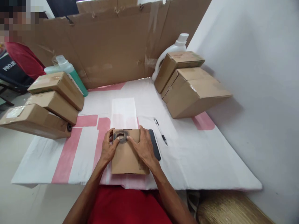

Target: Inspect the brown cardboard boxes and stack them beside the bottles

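Note:
A small cardboard box [127,158] lies near the front edge of the cloth-covered table, with a grey-brown roll of tape [124,140] flat on its far half. My left hand [109,147] grips the box's left side, fingers along the edge and thumb touching the roll. On the opposite side, my right hand [144,146] holds the box, its thumb at the roll's right rim. Partly under the box or beside it, a dark flat device [155,146] shows to the right. A capped-looking black and clear pen [160,132] rests further right. Beyond the box lies a white paper sheet [123,112].
Several cardboard boxes [56,107] line the table's left side, before a green liquid bottle [76,77]. At right stand two more boxes [196,90] and a white jug [173,48]. A cardboard partition [112,46] closes the back; a person in red [23,59] is behind at left.

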The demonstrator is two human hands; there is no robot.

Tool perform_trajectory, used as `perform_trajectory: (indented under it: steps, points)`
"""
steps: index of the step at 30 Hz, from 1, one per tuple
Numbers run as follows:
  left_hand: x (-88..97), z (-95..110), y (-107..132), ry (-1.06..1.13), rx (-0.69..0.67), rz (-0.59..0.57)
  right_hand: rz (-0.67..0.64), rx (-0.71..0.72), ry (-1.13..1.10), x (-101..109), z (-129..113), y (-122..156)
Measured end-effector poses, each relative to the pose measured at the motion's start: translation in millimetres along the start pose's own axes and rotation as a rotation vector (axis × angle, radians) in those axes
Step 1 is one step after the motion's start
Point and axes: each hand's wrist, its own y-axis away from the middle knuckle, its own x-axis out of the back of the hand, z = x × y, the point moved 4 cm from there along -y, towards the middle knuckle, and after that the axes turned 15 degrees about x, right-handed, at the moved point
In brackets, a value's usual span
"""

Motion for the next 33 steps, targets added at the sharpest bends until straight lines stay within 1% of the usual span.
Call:
perform_trajectory:
  steps: [4,10,13,16,18,20,22,25,28,33]
  points:
    - [-7.1,2,4,-0.002,0.015,0.015,-0.068,-0.018,0.018,2,1,0]
    - [-12.6,2,0,0.011,0.034,0.024,-0.062,0.008,0.017,10,9,3]
    - [-17.6,2,0,0.012,0.033,0.025,-0.087,-0.026,0.095,11,3,0]
    - [-19.6,3,1,-0.001,0.033,0.027,-0.078,-0.071,0.256,11,-10,-9]
    - [-18.9,4,0,-0.024,0.027,0.016,-0.077,-0.028,0.333,10,-21,-16]
    - [-16.8,8,-3,-0.088,-0.014,0.017,-0.12,0.065,0.339,7,-32,-24]
    - [-14.8,14,-6,-0.191,-0.099,0.028,-0.184,0.117,0.305,4,-38,-28]
    - [-13.7,22,-12,-0.302,-0.201,0.018,-0.234,0.106,0.28,3,-40,-30]
    - [-13.7,27,-16,-0.371,-0.232,0.006,-0.235,0.106,0.311,2,-41,-30]
    - [-12.9,29,-14,-0.479,-0.28,0.062,-0.239,0.114,0.312,2,-38,-27]
